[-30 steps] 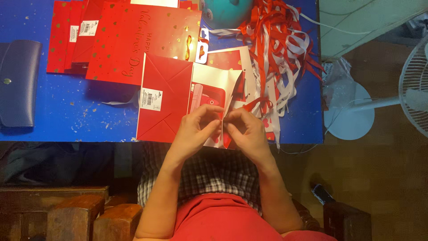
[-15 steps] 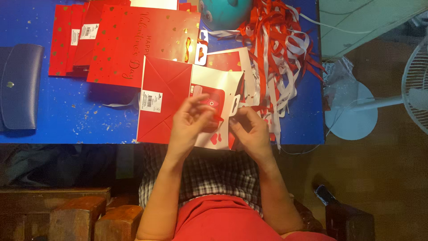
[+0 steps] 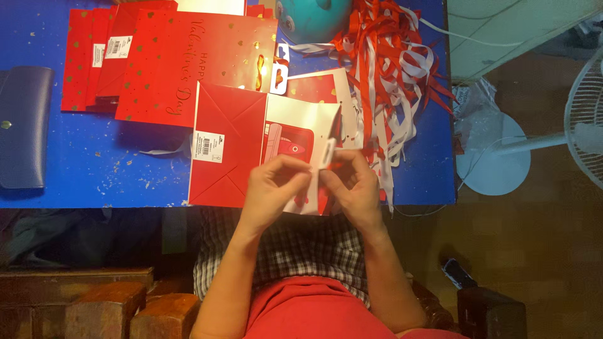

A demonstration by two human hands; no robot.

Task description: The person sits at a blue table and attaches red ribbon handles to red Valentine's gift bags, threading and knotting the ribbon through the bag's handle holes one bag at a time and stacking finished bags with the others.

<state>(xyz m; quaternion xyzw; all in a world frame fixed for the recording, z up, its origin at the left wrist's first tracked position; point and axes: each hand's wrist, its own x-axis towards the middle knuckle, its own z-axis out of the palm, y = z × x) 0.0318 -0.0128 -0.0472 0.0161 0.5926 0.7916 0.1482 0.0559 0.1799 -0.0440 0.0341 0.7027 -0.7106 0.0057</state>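
So the person had both hands up over the near edge of the blue bench point(image 3: 75, 182), working on a flattened red and white gift bag point(image 3: 251, 144) that lay right under them. The left hand point(image 3: 273, 188) was curled with fingers pinched in toward the right one, and the right hand point(image 3: 352, 182) was closed around a small white strip with a bit of red on it point(image 3: 328, 154), maybe a tag or ribbon end, hard to tell exactly. Both hands met just above the bag's right side, touching or nearly so. Progress-wise I'd guess it was early to middle: several flat red bags point(image 3: 169, 63) sat stacked at the back of the bench, and a big tangle of red and white ribbon point(image 3: 389, 69) lay off to the right, mostly unused. A dark blue pouch point(image 3: 22, 125) sat far left, well apart.
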